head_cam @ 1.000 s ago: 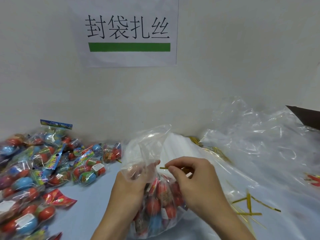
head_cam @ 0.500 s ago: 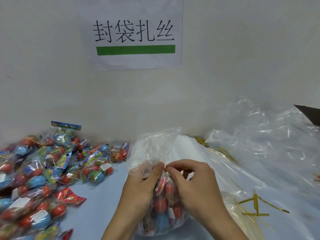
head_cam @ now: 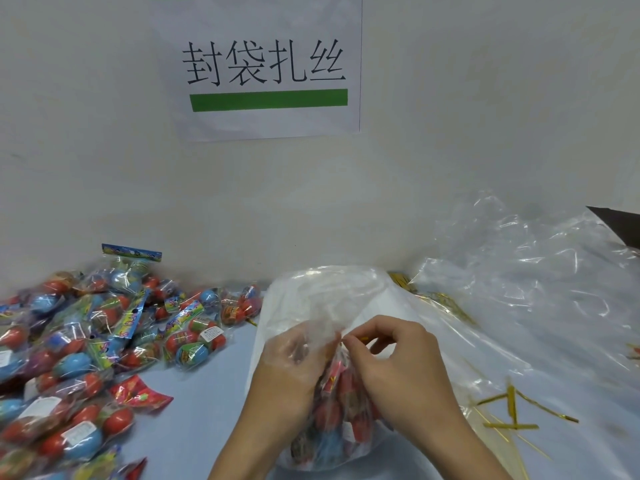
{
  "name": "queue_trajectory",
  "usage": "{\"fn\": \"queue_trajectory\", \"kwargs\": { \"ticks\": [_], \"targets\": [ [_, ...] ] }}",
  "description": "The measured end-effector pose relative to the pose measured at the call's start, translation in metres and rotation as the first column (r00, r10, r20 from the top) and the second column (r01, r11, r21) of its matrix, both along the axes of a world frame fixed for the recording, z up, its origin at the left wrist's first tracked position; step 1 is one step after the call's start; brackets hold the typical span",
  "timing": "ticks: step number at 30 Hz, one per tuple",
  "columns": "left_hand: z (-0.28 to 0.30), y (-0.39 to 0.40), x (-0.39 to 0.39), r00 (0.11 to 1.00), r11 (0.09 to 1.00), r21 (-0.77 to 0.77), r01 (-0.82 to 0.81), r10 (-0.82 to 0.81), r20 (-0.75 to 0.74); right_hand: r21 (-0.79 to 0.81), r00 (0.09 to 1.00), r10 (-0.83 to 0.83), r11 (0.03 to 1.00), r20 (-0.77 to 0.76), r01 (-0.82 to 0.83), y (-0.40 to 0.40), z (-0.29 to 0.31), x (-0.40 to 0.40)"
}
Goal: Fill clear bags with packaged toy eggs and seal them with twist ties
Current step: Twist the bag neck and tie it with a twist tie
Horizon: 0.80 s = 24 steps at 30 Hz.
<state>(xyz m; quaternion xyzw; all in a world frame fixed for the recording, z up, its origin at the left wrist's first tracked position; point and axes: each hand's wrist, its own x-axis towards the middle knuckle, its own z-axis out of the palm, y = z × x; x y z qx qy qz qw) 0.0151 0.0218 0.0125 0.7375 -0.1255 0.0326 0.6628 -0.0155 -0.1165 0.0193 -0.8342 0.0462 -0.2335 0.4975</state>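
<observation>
Nearest the camera, a clear plastic bag (head_cam: 332, 434) bulging with red and blue packaged toy eggs stands on the pale blue desk (head_cam: 194, 424), between the two wrists. The left hand (head_cam: 291, 368) curls round the gathered neck of the bag, its fingers seen through the loose film that fans up above them. The right hand (head_cam: 398, 362) pinches a thin gold twist tie (head_cam: 363, 339) at the neck, thumb and forefinger tight together. To the right, loose gold twist ties (head_cam: 512, 410) lie crossed on a crumpled heap of empty clear bags (head_cam: 519, 299). To the left, a pile of packaged red and blue toy eggs (head_cam: 86, 341) spreads over the desk. Behind, a white paper sign with black characters and a green bar (head_cam: 266, 67) hangs on the wall.
</observation>
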Motion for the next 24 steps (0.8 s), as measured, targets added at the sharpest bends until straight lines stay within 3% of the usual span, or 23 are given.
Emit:
{"fn": "queue_trajectory", "kwargs": {
  "ticks": [11, 18, 24],
  "targets": [
    [-0.001, 0.003, 0.002, 0.993, 0.996, -0.015, -0.088, 0.086, -0.078, 0.187, 0.958, 0.272, 0.95, -0.096, -0.251, -0.005, 0.013, -0.006],
    [0.001, 0.005, -0.001, 0.997, 0.999, -0.021, -0.043, 0.042, -0.069, 0.353, 0.909, 0.403, 0.87, -0.105, -0.345, -0.014, 0.018, -0.008],
    [0.003, 0.004, -0.002, 0.997, 0.999, -0.033, 0.001, -0.003, -0.079, 0.321, 0.921, 0.366, 0.895, -0.136, -0.308, -0.015, 0.015, -0.007]
  ]
}}
